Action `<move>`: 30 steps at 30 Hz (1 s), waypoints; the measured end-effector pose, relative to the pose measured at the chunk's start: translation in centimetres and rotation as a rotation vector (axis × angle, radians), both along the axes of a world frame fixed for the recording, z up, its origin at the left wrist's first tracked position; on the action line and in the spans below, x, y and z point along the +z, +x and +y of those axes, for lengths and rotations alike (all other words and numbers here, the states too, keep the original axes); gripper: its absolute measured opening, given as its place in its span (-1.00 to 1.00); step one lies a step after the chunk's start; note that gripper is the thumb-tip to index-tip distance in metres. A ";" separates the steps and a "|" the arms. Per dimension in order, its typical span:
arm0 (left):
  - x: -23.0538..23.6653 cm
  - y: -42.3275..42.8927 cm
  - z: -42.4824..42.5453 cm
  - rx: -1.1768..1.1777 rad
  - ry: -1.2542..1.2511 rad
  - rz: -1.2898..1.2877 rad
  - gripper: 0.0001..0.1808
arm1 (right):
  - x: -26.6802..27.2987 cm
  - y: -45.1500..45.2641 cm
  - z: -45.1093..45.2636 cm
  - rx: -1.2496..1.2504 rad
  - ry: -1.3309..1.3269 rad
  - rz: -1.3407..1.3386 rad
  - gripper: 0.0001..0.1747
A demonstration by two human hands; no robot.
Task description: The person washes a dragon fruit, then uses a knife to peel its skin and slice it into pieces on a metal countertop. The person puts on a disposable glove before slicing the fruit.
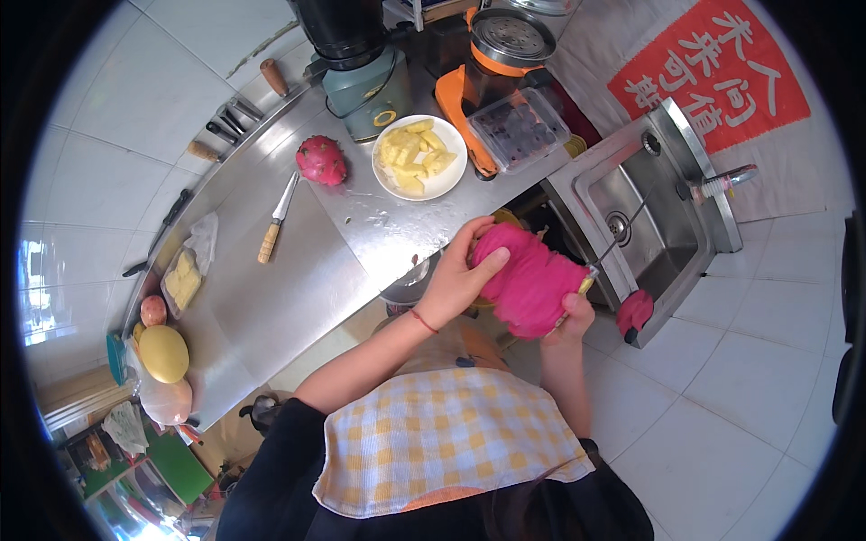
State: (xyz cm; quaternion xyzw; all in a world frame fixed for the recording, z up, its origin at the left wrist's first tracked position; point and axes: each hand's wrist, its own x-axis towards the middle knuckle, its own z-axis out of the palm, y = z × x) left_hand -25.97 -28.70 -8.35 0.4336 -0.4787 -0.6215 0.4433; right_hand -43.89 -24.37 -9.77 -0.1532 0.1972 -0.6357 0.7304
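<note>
My left hand (460, 277) grips the left side of a bright magenta, ribbed, soft-looking thing (531, 280); I cannot tell whether it is a folded cloth or fruit. At its lower right is my right hand (572, 321), thumb against the handle of what looks like a thin knife (626, 226). A yellowish handle shows beside the magenta thing, and the narrow blade points over the sink (629, 189), seen nearly edge-on. On the steel counter (318, 291) lie a whole dragon fruit (321, 160), a wooden-handled knife (279, 220) and a white plate (450, 177) of yellow fruit pieces (409, 152).
A green-grey machine (369, 91) and an orange appliance (450, 101) stand at the back. A clear box (519, 128) of dark round fruit is beside them. Knives line the left wall near a yellow fruit (164, 354). Something magenta (634, 312) hangs on the sink corner.
</note>
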 end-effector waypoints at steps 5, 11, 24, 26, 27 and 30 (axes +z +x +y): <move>0.7 0.3 1.4 0.086 -0.018 -0.020 -0.46 | 2.0 1.3 1.0 0.150 -0.035 0.111 -0.31; -0.4 1.0 2.3 -0.078 0.203 0.625 -0.34 | 3.6 2.4 0.6 0.320 -0.277 -0.021 -0.53; 0.6 2.7 2.4 -0.073 0.293 0.624 -0.22 | 3.2 5.4 -0.5 0.350 -0.209 -0.057 -0.58; 0.6 2.8 3.1 0.015 0.176 0.508 -0.21 | 3.0 5.9 -0.7 0.360 -0.203 -0.057 -0.59; 0.4 2.7 3.4 0.039 0.162 0.510 -0.20 | 3.0 6.0 -0.7 0.367 -0.205 -0.057 -0.59; -0.5 2.9 3.6 0.065 0.088 0.538 -0.14 | 3.2 6.2 -0.6 0.398 -0.235 -0.042 -0.60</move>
